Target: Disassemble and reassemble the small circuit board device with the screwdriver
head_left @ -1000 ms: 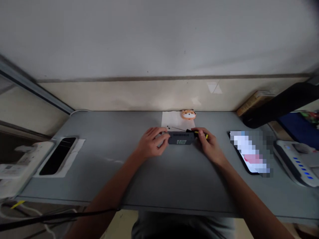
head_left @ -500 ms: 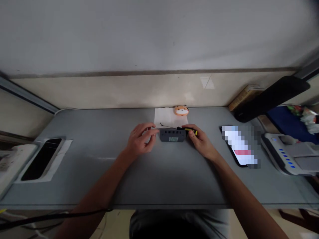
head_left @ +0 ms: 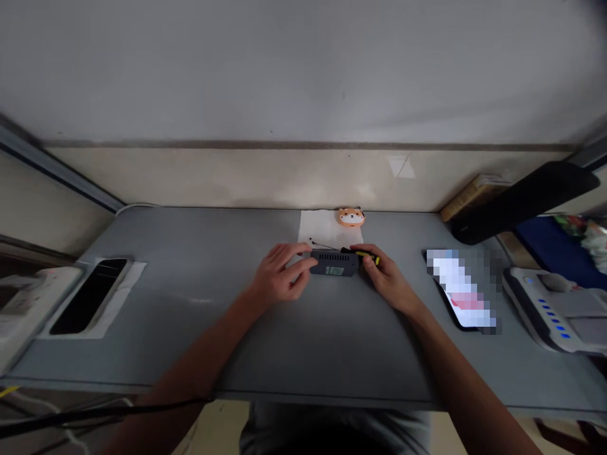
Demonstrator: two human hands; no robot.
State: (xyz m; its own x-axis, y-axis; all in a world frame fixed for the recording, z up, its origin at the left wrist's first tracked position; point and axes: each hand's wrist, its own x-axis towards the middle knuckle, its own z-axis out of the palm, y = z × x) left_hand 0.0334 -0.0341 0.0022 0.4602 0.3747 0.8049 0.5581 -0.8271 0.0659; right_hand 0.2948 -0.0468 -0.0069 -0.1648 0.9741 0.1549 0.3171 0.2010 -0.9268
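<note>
From the head camera, a small dark box (head_left: 334, 263) with a row of vent slots and a pale label lies on the grey desk (head_left: 303, 341), near its far middle, just in front of a white sheet of paper (head_left: 322, 226). The left hand (head_left: 279, 278) rests on the desk at the box's left end, its fingers (head_left: 303, 265) stretched out and touching that end rather than wrapped around it. The right hand (head_left: 386, 277) sits at the box's right end, fingers curled closed around the handle of a yellow-and-black screwdriver (head_left: 363, 254), whose thin shaft runs left along the far edge of the box, over the paper. An orange animal figure (head_left: 351, 217) stands at the paper's far edge, by the wall. To the right lies a phone (head_left: 462, 297) with a lit screen; far left, a dark phone (head_left: 88, 296) rests on a white cloth.
</note>
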